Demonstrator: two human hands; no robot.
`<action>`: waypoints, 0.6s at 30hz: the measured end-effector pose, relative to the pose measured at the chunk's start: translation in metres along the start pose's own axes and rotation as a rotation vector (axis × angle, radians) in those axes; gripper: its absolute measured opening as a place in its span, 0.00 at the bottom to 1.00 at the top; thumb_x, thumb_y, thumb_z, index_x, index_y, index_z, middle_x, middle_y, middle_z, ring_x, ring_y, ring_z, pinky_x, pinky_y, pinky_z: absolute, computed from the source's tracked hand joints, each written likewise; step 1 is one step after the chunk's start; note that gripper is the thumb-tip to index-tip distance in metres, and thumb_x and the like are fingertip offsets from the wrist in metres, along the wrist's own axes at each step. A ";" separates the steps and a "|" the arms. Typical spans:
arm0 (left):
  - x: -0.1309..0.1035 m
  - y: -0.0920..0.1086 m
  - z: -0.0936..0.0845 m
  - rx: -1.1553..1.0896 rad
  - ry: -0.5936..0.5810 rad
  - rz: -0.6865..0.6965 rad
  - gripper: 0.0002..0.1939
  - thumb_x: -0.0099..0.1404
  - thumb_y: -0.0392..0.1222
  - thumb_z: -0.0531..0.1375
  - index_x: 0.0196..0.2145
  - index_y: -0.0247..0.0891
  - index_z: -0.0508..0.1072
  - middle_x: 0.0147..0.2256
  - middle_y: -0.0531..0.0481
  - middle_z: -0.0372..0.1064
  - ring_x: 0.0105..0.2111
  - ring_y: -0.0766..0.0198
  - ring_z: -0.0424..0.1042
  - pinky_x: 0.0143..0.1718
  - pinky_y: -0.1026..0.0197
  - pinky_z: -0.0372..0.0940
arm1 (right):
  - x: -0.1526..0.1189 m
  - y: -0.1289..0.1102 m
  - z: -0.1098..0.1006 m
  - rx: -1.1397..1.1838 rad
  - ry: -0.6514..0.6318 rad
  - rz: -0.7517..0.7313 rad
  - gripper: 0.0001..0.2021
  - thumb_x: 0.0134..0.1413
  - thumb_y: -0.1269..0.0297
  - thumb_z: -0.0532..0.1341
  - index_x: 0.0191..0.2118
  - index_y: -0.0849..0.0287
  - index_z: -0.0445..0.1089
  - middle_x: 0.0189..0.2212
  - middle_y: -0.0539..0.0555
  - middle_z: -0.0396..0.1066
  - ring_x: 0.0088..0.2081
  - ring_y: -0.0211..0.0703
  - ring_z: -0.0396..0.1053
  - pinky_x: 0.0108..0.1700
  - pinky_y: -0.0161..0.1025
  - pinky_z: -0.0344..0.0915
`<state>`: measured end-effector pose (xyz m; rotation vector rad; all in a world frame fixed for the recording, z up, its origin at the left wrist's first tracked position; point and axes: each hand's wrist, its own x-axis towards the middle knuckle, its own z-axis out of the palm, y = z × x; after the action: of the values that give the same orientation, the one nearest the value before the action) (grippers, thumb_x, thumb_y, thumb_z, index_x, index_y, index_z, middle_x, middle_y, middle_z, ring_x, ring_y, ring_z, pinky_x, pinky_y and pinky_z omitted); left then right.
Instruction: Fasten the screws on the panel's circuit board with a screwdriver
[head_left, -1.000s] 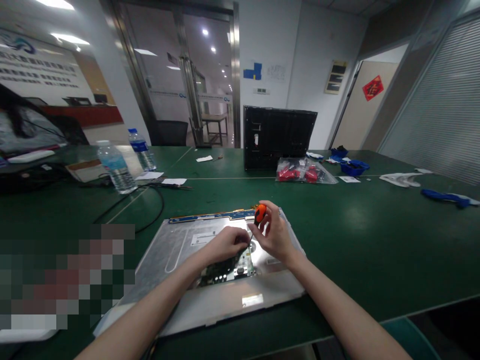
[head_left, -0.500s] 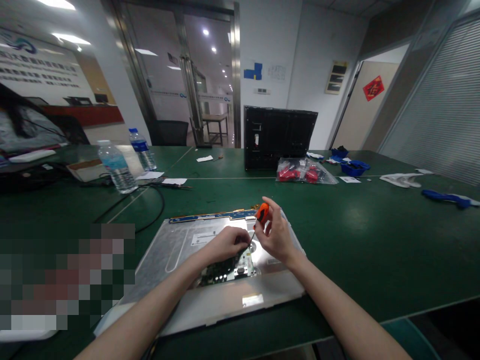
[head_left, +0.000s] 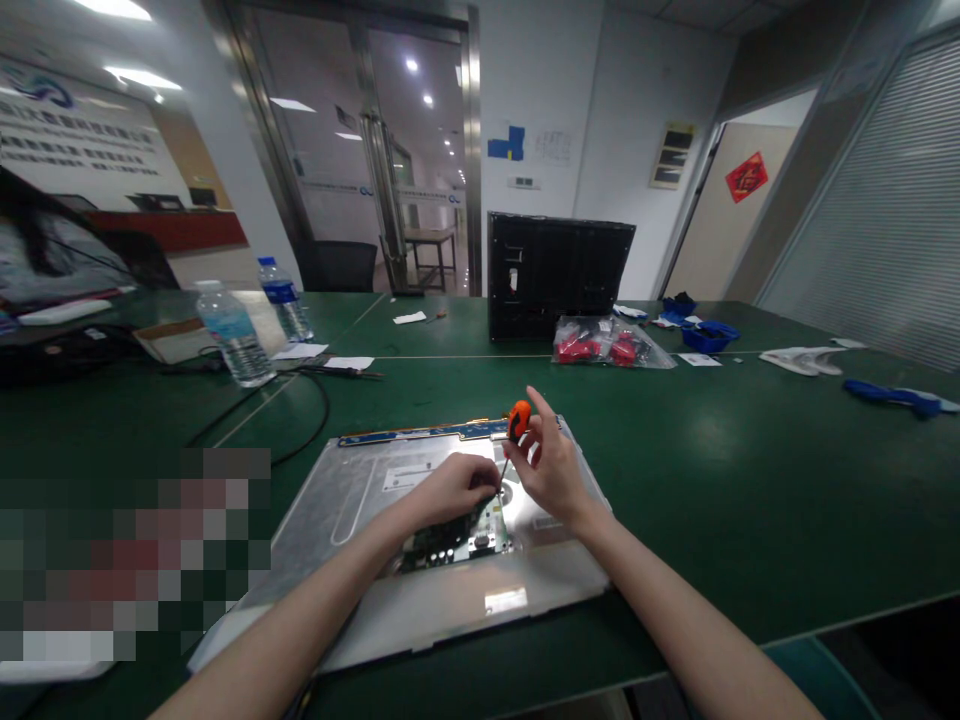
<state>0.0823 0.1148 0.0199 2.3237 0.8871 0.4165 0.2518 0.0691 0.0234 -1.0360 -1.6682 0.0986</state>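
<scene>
A screwdriver (head_left: 519, 421) with an orange and black handle stands nearly upright, its thin shaft running down to the edge of a green circuit board (head_left: 491, 527). My right hand (head_left: 553, 468) grips it by thumb and fingers, with the index finger raised. Close to the tip, my left hand (head_left: 465, 487) is closed in a pinch over the board; whatever its fingertips hold is hidden. Both hands are above a flat silver metal display panel (head_left: 360, 480), which has a narrow blue strip board (head_left: 420, 432) along its far edge.
Beyond the panel stand a black monitor housing (head_left: 559, 275) and a plastic bag of red items (head_left: 611, 345). Two water bottles (head_left: 236, 335) and a black cable (head_left: 324, 410) lie to the left on the green table (head_left: 720, 500). Blue trays (head_left: 709, 336) are at the far right.
The screwdriver handle has shifted slightly left and become more upright. My right index finger has lifted off it. The left hand has stayed in place.
</scene>
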 end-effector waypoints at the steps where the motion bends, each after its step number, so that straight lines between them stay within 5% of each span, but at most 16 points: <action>1: 0.000 0.000 0.000 -0.001 -0.002 0.000 0.07 0.55 0.31 0.55 0.27 0.34 0.73 0.24 0.53 0.69 0.25 0.65 0.67 0.30 0.66 0.59 | 0.000 0.000 0.000 0.005 0.001 0.005 0.34 0.55 0.72 0.59 0.65 0.55 0.45 0.29 0.48 0.69 0.23 0.35 0.67 0.23 0.30 0.62; 9: -0.001 0.002 -0.001 0.010 0.007 -0.001 0.07 0.55 0.32 0.55 0.27 0.34 0.73 0.24 0.53 0.69 0.25 0.66 0.66 0.29 0.66 0.58 | -0.001 0.001 -0.002 -0.077 0.002 -0.020 0.33 0.53 0.64 0.65 0.62 0.54 0.51 0.27 0.46 0.67 0.22 0.35 0.64 0.24 0.31 0.61; 18: 0.000 -0.001 0.000 0.009 0.001 0.009 0.07 0.55 0.32 0.55 0.27 0.34 0.73 0.24 0.52 0.70 0.25 0.65 0.67 0.29 0.66 0.59 | -0.001 -0.001 0.000 -0.064 -0.041 -0.026 0.37 0.54 0.72 0.59 0.67 0.54 0.42 0.33 0.51 0.72 0.23 0.36 0.66 0.25 0.33 0.64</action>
<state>0.0819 0.1149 0.0193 2.3365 0.8809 0.4179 0.2517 0.0680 0.0232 -1.0660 -1.7313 0.0504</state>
